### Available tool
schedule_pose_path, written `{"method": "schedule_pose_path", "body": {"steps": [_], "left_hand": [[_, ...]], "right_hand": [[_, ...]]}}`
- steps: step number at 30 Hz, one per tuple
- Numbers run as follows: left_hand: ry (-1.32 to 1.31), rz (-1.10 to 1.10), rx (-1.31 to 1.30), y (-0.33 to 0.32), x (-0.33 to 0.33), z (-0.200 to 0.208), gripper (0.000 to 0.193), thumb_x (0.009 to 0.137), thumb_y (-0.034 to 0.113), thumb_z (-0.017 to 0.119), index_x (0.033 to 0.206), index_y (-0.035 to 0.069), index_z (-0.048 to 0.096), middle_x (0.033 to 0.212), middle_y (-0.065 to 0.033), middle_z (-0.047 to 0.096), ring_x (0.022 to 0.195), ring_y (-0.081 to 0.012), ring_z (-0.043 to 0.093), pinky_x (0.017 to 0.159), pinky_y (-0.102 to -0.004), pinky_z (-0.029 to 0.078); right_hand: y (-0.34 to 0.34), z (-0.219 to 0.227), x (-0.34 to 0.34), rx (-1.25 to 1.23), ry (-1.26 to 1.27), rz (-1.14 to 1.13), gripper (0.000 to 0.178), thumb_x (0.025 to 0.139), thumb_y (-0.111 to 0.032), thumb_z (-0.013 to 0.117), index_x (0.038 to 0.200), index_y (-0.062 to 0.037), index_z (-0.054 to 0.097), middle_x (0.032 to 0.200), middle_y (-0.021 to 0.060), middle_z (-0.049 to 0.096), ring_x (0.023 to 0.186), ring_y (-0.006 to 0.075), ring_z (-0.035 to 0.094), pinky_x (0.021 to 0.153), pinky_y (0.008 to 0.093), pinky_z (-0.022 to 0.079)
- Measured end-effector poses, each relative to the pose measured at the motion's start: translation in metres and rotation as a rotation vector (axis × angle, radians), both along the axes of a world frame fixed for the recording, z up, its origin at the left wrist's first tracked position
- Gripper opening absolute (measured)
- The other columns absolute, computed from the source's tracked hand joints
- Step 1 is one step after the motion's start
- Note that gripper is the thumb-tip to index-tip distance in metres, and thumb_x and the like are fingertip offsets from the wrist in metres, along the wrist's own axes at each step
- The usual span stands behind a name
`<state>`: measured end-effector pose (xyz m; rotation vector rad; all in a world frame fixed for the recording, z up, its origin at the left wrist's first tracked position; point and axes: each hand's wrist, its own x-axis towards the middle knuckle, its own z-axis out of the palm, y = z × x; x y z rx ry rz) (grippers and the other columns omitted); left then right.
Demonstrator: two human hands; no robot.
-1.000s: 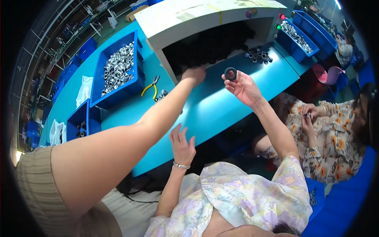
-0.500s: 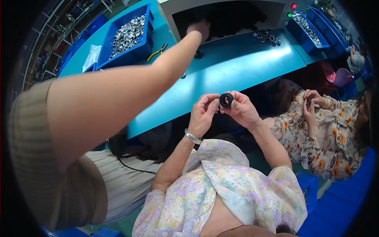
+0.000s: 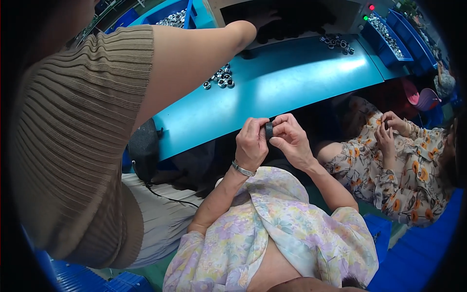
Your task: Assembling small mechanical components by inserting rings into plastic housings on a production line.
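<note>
A black ring (image 3: 269,130) is held up edge-on in front of my body, just off the near edge of the blue-green table (image 3: 272,90). My left hand (image 3: 251,142), with a silver bracelet at its wrist, pinches the ring's left side between thumb and fingers. From the right, my right hand (image 3: 292,141) grips the same ring with its fingertips and thumb. Small shiny metal-and-black round parts (image 3: 223,79) lie in a loose group on the table, beyond my left hand.
At left, a co-worker's arm (image 3: 199,46) reaches across the table into a dark-fronted box (image 3: 296,22). More round parts (image 3: 337,44) lie before it. Blue bins (image 3: 386,41) of metal parts stand at right and far left. Another co-worker's hands (image 3: 386,131) work at right.
The black ring has turned from showing its open face to edge-on between my hands. The left co-worker has leaned farther in, and a group of round parts now shows on the table.
</note>
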<state>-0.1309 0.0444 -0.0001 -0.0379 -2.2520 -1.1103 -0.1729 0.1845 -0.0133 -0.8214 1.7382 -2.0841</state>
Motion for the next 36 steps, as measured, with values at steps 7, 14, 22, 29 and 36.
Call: {"method": "schedule_pose_path", "body": {"steps": [7,14,22,29,36], "left_hand": [[-0.025,0.007,0.027,0.001,0.001,0.003,0.019,0.079,-0.01,0.056,0.094,0.001,0.06,0.08,-0.0143,0.06,0.068,-0.0305,0.061,0.059,-0.0358,0.048],[-0.33,-0.215,0.733,-0.021,0.014,-0.01,0.009,0.091,0.004,0.06,0.098,-0.001,0.061,0.086,-0.0026,0.064,0.076,-0.0065,0.059,0.067,-0.0218,0.05],[-0.52,-0.529,1.273,-0.035,0.018,-0.021,0.012,0.087,0.005,0.066,0.098,0.001,0.063,0.091,-0.0011,0.062,0.081,-0.0067,0.056,0.075,-0.0212,0.048],[-0.399,-0.374,0.689,-0.026,0.02,-0.021,0.018,0.075,-0.001,0.076,0.083,0.001,0.059,0.098,-0.0017,0.047,0.081,-0.007,0.048,0.072,-0.0194,0.044],[-0.409,-0.394,0.661,-0.03,0.021,-0.02,0.016,0.08,0.004,0.074,0.083,0.001,0.058,0.1,-0.0018,0.046,0.084,-0.0074,0.048,0.075,-0.0204,0.043]], "right_hand": [[-0.003,-0.005,0.006,-0.003,-0.008,-0.101,0.016,0.079,-0.002,0.071,0.082,-0.0014,0.055,0.104,0.006,0.042,0.092,0.0137,0.045,0.073,0.023,0.04],[0.0,0.0,-0.006,0.281,0.601,-0.148,0.026,0.068,0.008,0.072,0.086,-0.0019,0.056,0.099,0.0113,0.045,0.086,0.023,0.052,0.069,0.031,0.047],[-0.007,-0.001,0.003,0.201,0.521,-0.195,0.018,0.074,0.004,0.069,0.088,-0.0002,0.059,0.101,0.0109,0.046,0.088,0.0215,0.053,0.072,0.0296,0.048],[-0.009,-0.025,0.014,-0.079,-0.32,-0.108,0.019,0.087,-0.016,0.07,0.085,0.0002,0.061,0.098,0.0014,0.049,0.08,0.0073,0.046,0.069,0.0231,0.041],[-0.009,-0.038,0.009,-0.242,-0.417,0.018,0.015,0.085,-0.011,0.069,0.08,-0.0027,0.057,0.092,-0.0002,0.045,0.079,0.007,0.044,0.069,0.023,0.039]]}}
